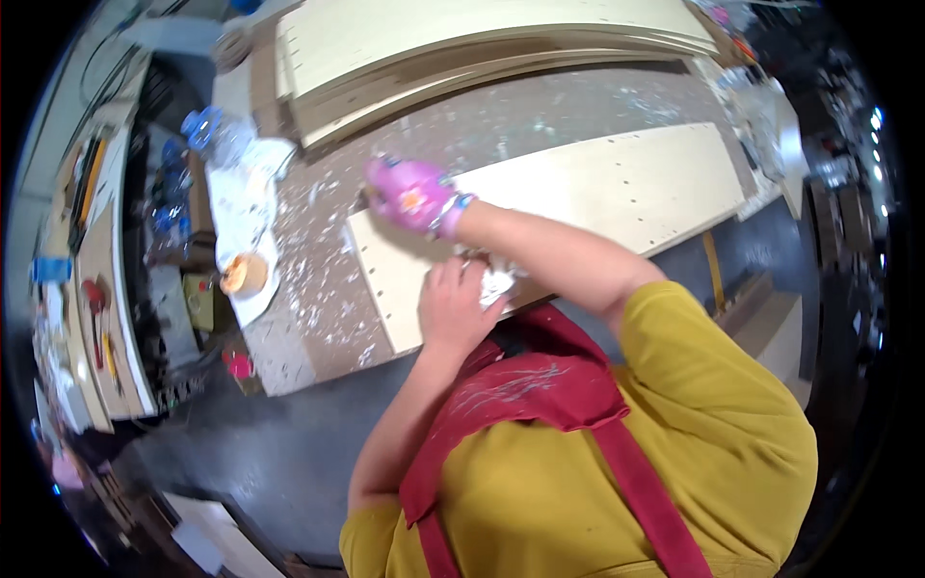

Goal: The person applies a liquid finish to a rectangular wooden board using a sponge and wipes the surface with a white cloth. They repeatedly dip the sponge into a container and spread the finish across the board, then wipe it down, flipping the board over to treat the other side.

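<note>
A pale wooden panel (578,188) with rows of small dark holes lies in front of me on the table. My left hand (455,301) is bare and closed on a crumpled white wad, paper or cloth (495,282), over the panel's near edge. In a pink flowered glove, my right hand (412,197) reaches across to the panel's far left corner. Its fingers are curled and slightly blurred, and what they hold, if anything, is hidden.
Stacked wooden panels (405,58) lie along the table's far side. To the left, a white cloth (241,207) bears a plastic bottle (220,135) and a cut-down orange-stained container (245,275). White flecks cover the brown tabletop (308,289). A shelf with tools (101,318) stands further left.
</note>
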`<move>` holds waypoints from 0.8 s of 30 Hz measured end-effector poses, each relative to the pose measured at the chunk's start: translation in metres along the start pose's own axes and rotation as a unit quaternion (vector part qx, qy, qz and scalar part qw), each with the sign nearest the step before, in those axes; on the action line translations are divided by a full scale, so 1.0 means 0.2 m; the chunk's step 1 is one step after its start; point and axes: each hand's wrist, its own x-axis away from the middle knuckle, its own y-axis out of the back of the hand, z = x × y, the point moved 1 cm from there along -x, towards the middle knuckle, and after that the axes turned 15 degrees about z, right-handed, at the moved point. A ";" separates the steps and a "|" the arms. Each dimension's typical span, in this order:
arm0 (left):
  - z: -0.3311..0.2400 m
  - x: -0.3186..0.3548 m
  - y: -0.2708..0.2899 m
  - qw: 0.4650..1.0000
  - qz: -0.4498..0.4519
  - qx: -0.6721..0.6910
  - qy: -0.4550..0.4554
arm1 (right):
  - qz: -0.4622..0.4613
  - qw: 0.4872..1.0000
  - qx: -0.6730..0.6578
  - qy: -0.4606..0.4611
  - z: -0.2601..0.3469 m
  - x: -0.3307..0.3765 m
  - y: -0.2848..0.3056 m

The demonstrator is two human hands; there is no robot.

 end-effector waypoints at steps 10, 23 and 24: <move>0.00 -0.01 -0.03 1.000 0.000 -0.015 0.010 | -0.133 0.963 0.059 -0.226 -0.58 0.61 0.45; 0.01 -0.01 -0.06 1.000 -0.015 -0.003 -0.002 | -0.095 0.941 0.030 -0.324 -0.83 0.89 0.64; 0.00 -0.01 -0.06 1.000 -0.014 -0.003 0.002 | -0.136 0.926 0.040 -0.351 -0.89 0.94 0.69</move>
